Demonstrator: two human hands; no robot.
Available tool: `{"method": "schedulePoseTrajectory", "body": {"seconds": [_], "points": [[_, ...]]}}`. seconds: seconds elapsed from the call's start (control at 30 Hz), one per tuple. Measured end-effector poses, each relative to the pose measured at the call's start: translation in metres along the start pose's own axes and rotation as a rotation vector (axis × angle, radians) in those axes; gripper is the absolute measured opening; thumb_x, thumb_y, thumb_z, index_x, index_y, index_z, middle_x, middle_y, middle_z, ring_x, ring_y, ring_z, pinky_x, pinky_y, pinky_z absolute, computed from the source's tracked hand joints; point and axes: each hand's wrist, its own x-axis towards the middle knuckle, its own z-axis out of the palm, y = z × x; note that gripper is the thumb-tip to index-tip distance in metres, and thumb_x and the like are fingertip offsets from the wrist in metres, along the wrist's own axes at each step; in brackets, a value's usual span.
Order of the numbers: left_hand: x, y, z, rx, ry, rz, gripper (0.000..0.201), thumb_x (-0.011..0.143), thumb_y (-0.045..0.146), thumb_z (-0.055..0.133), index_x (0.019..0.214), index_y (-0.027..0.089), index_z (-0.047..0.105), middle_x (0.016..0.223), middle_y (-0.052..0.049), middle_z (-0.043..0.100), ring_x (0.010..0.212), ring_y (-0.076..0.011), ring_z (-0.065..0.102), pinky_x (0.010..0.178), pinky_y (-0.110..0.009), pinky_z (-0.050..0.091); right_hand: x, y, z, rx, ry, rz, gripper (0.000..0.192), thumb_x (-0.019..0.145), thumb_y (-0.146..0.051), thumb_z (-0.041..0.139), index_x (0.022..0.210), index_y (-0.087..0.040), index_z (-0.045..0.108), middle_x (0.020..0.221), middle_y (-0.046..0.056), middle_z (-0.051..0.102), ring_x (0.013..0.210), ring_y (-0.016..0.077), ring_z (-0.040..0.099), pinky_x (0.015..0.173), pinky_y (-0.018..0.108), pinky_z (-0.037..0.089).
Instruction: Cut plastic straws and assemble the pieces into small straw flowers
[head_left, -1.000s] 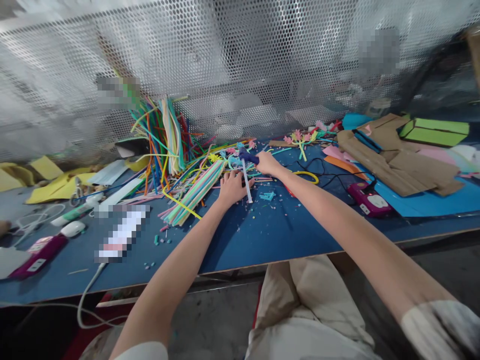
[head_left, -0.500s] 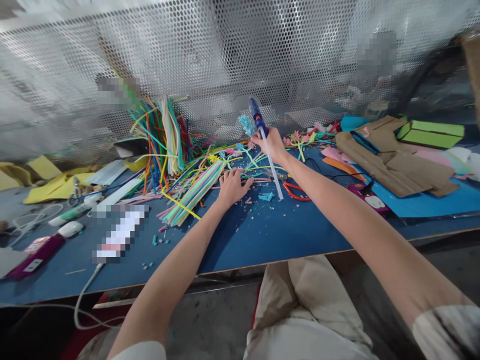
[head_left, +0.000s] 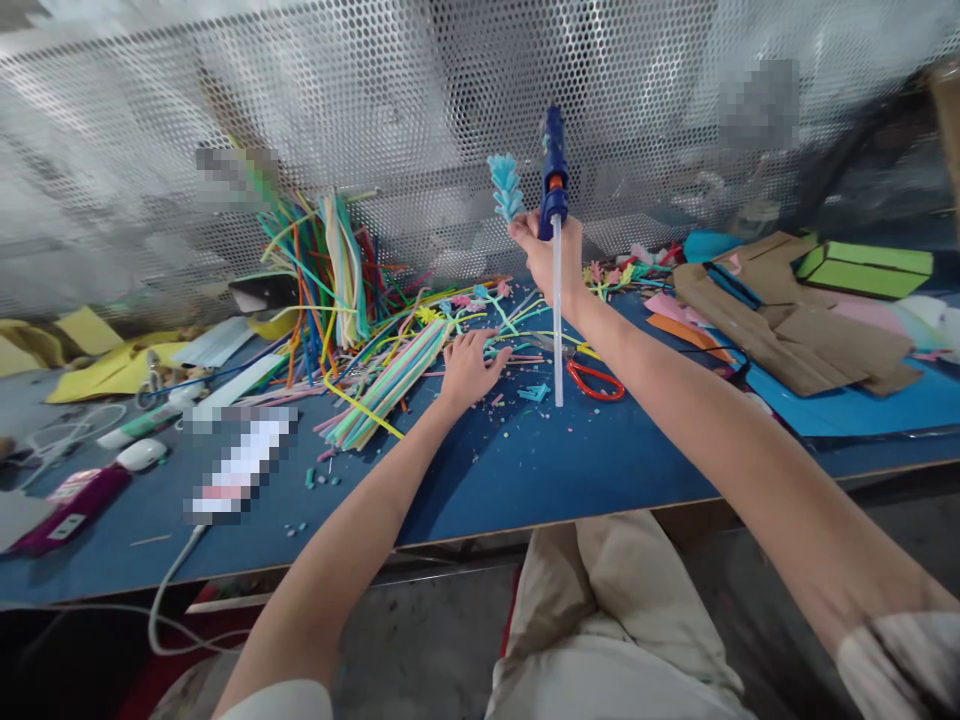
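Observation:
My right hand (head_left: 556,262) is raised above the table, wrapped round a blue glue gun (head_left: 553,165). A long translucent glue stick (head_left: 557,320) juts down from the gun's rear end. Between the thumb and a finger of that same hand is a light-blue fuzzy pipe-cleaner flower (head_left: 505,185), pointing up. My left hand (head_left: 471,370) rests on the table with its fingers apart, beside a bundle of pastel pipe cleaners (head_left: 386,395). Whether its fingertips touch the thin stems under them I cannot tell. Small pipe-cleaner flowers (head_left: 480,293) lie just beyond it.
Red-handled scissors (head_left: 596,382) and light-blue cut pieces (head_left: 534,393) lie on the blue table (head_left: 510,470). Upright pipe cleaners (head_left: 341,270) stand at the back left, near a charging phone (head_left: 244,465). Brown cardboard (head_left: 817,330) is at right; perforated metal (head_left: 405,120) forms the back.
My right hand has risen and shifted slightly right, taking the glue gun and the blue flower up with it. The gun now stands more upright. My left hand has hardly moved.

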Motion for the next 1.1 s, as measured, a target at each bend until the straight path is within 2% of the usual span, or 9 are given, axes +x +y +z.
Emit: {"method": "schedulePoseTrajectory", "body": {"seconds": [0.07, 0.3, 0.43, 0.5, 0.7, 0.83, 0.93, 1.03, 1.1], "points": [[0.001, 0.001, -0.002, -0.053, 0.037, 0.004, 0.040, 0.099, 0.050, 0.045, 0.128, 0.025, 0.056, 0.130, -0.008, 0.064, 0.125, -0.0272, 0.053, 0.107, -0.045, 0.036, -0.004, -0.004, 0.005, 0.023, 0.044, -0.042, 0.028, 0.091, -0.040, 0.058, 0.077, -0.024, 0.040, 0.100, 0.005, 0.063, 0.097, 0.0196, 0.061, 0.085, 0.037, 0.055], [0.003, 0.007, -0.003, -0.304, 0.078, 0.087, 0.035, 0.099, 0.044, 0.048, 0.125, 0.021, 0.055, 0.123, -0.008, 0.066, 0.115, -0.0210, 0.060, 0.104, -0.038, 0.044, -0.004, -0.022, 0.013, 0.127, 0.032, -0.062, 0.032, 0.091, -0.045, 0.058, 0.079, -0.024, 0.038, 0.099, 0.005, 0.060, 0.109, 0.0205, 0.058, 0.090, 0.036, 0.054], [0.002, 0.009, -0.004, -0.349, 0.050, 0.073, 0.036, 0.100, 0.044, 0.046, 0.126, 0.021, 0.054, 0.125, -0.010, 0.065, 0.115, -0.0215, 0.060, 0.100, -0.038, 0.048, 0.004, -0.038, 0.019, 0.188, 0.070, -0.126, 0.041, 0.089, -0.046, 0.060, 0.073, -0.025, 0.030, 0.090, 0.002, 0.056, 0.096, 0.0186, 0.062, 0.089, 0.038, 0.056], [0.002, 0.010, -0.005, -0.346, 0.062, 0.083, 0.037, 0.100, 0.044, 0.045, 0.128, 0.021, 0.052, 0.127, -0.011, 0.063, 0.116, -0.0212, 0.059, 0.102, -0.038, 0.047, 0.003, -0.043, 0.023, 0.217, 0.038, -0.148, 0.043, 0.089, -0.048, 0.060, 0.073, -0.025, 0.029, 0.089, 0.002, 0.057, 0.093, 0.0176, 0.062, 0.089, 0.038, 0.056], [0.001, 0.010, -0.017, -0.368, 0.343, -0.019, 0.043, 0.100, 0.051, 0.045, 0.133, 0.023, 0.042, 0.133, -0.014, 0.056, 0.119, -0.0229, 0.056, 0.102, -0.042, 0.046, -0.020, -0.044, 0.027, 0.200, -0.112, -0.069, 0.040, 0.087, -0.051, 0.064, 0.076, -0.025, 0.037, 0.098, 0.005, 0.064, 0.102, 0.0229, 0.062, 0.081, 0.039, 0.059], [0.002, 0.014, -0.025, -0.404, 0.358, 0.072, 0.044, 0.101, 0.052, 0.043, 0.133, 0.023, 0.043, 0.131, -0.013, 0.058, 0.122, -0.0232, 0.055, 0.105, -0.043, 0.043, -0.039, -0.053, 0.025, 0.214, -0.158, -0.046, 0.036, 0.090, -0.052, 0.062, 0.079, -0.026, 0.040, 0.105, 0.005, 0.065, 0.100, 0.0237, 0.062, 0.074, 0.040, 0.059], [0.000, 0.019, -0.024, -0.575, 0.351, 0.126, 0.040, 0.102, 0.053, 0.040, 0.123, 0.022, 0.054, 0.101, -0.008, 0.065, 0.096, -0.0191, 0.062, 0.091, -0.037, 0.049, -0.047, -0.066, 0.024, 0.221, -0.201, -0.049, 0.031, 0.088, -0.052, 0.063, 0.082, -0.029, 0.043, 0.104, 0.004, 0.066, 0.100, 0.0273, 0.060, 0.064, 0.043, 0.060], [-0.002, 0.023, -0.021, -0.796, 0.387, 0.045, 0.041, 0.101, 0.056, 0.038, 0.101, 0.022, 0.061, 0.068, 0.000, 0.050, 0.061, -0.0128, 0.051, 0.062, -0.027, 0.045, -0.050, -0.074, 0.017, 0.212, -0.237, -0.051, 0.034, 0.082, -0.053, 0.069, 0.079, -0.033, 0.042, 0.099, 0.003, 0.069, 0.091, 0.0293, 0.058, 0.052, 0.043, 0.056], [-0.002, 0.023, -0.023, -0.890, 0.444, -0.017, 0.042, 0.100, 0.059, 0.041, 0.093, 0.022, 0.060, 0.061, 0.003, 0.039, 0.051, -0.0105, 0.040, 0.051, -0.024, 0.036, -0.051, -0.075, 0.004, 0.168, -0.258, -0.044, 0.040, 0.081, -0.056, 0.070, 0.074, -0.030, 0.041, 0.094, 0.002, 0.069, 0.080, 0.0246, 0.059, 0.051, 0.037, 0.053]]}}
